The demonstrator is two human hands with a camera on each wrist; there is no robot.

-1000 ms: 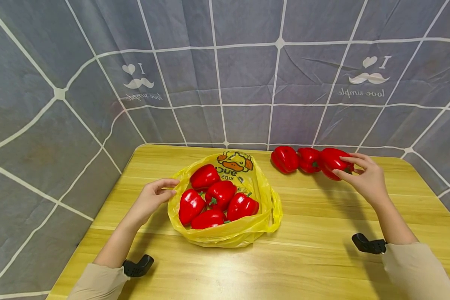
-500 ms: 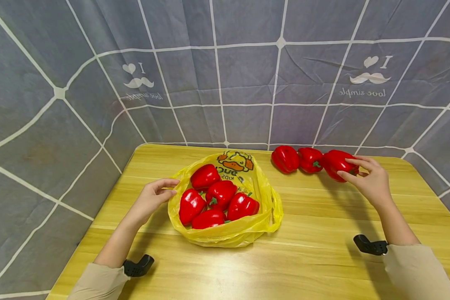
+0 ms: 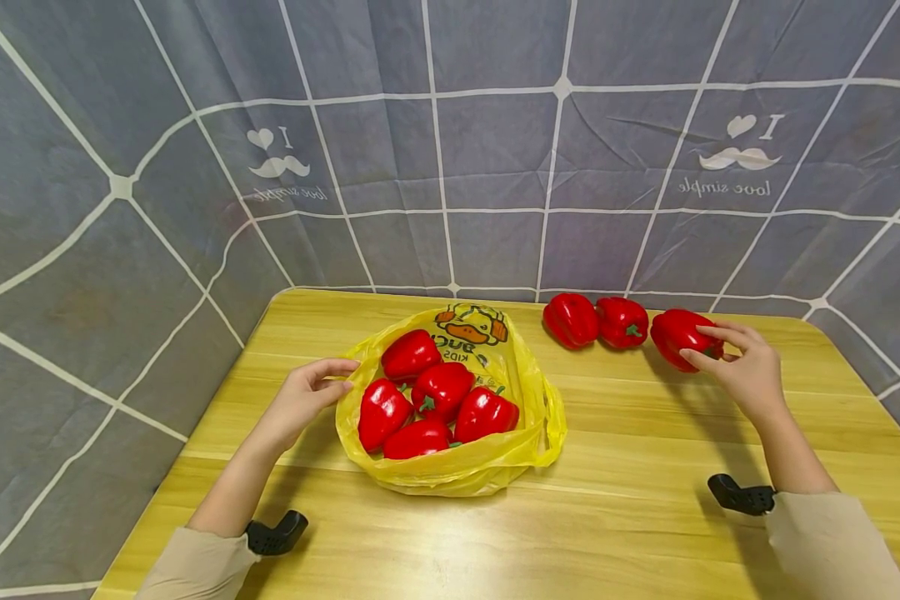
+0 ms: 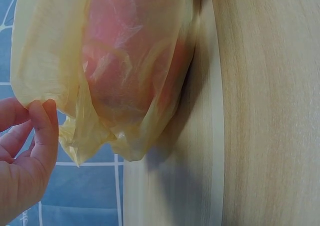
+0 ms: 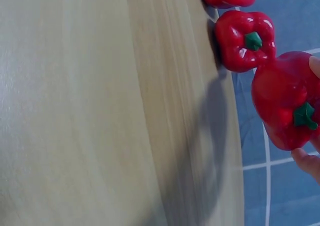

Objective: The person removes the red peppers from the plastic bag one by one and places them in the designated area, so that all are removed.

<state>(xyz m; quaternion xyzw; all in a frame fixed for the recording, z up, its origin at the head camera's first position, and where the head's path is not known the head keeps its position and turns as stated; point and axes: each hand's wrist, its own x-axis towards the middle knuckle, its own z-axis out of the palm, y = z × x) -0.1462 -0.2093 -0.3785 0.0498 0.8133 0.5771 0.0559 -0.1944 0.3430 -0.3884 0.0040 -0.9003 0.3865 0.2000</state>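
My left hand [image 3: 303, 402] pinches the left rim of a yellow plastic bag [image 3: 450, 479] with thumb and fingertips; the left wrist view shows the pinch on the bag [image 4: 45, 61] closely. Several red bell peppers [image 3: 442, 390] lie inside the open bag. At the right, my right hand [image 3: 750, 371] grips another red bell pepper [image 3: 678, 333] between thumb and fingers. Its green stem [image 5: 304, 116] faces the right wrist camera. To the left of that pepper sit two more, a bell pepper [image 3: 622, 322] and a bell pepper [image 3: 571, 320], side by side at the table's back edge.
Everything stands on a wooden table [image 3: 607, 517]. A grey curtain [image 3: 487, 167] with white grid lines rises behind the table and along its left side. Each wrist wears a black camera mount, one at the left [image 3: 277, 533] and one at the right [image 3: 738, 493].
The right hand has moved the gripped pepper slightly right and nearer, opening a small gap to the neighbouring pepper. The left hand and the bag stay in place.
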